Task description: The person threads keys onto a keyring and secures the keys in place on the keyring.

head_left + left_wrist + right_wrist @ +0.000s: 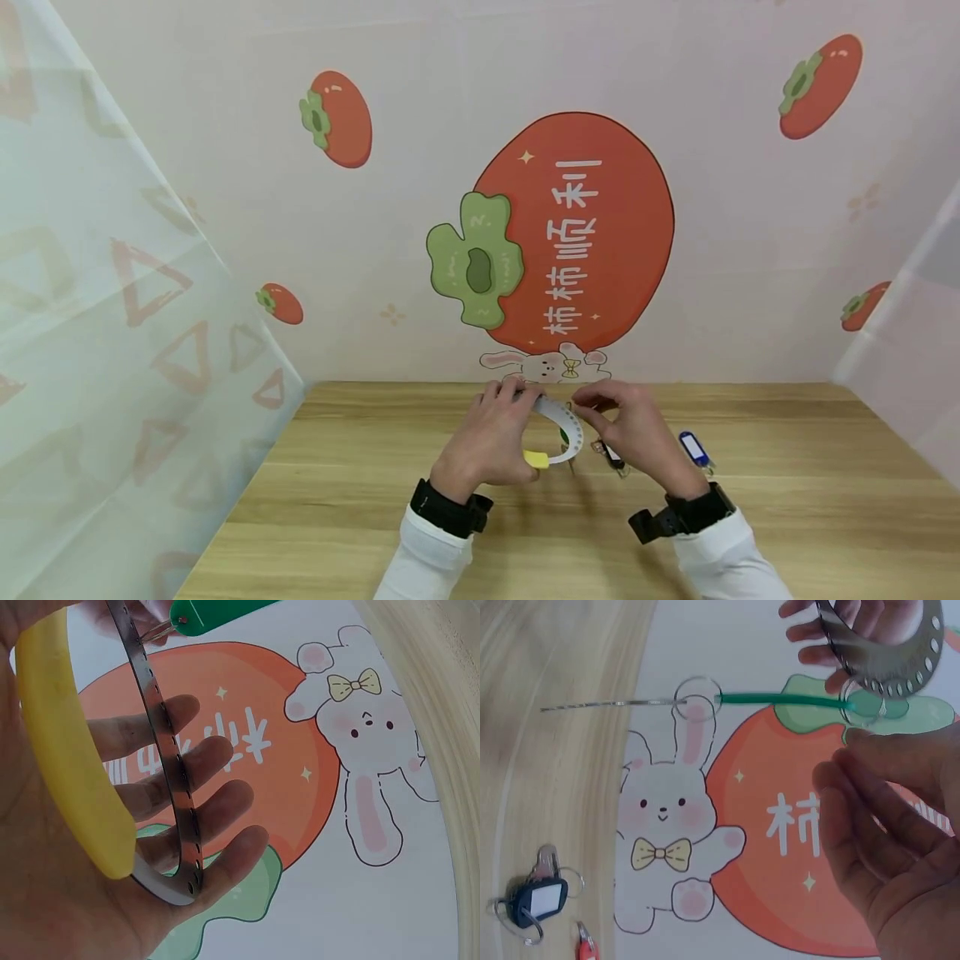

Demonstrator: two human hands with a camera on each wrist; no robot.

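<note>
In the head view my left hand (487,433) grips a curved metal strip (572,429) by its yellow handle (536,459). A row of holes runs along the strip, and in the left wrist view the handle (71,750) lies in the palm. A green key tag (780,698) hangs at the strip by a ring, with a second ring and a key (607,705) below it. My right hand (633,425) is beside the strip. Its thumb and fingertips (847,746) come together right at the upper ring; I cannot tell whether they pinch it.
A black key tag (613,456) lies on the wooden table (337,500) below the right hand. Further right is a blue key tag (693,448) with a white label. In the right wrist view a red tag (587,946) shows. A printed cloth wall (405,208) stands behind the table.
</note>
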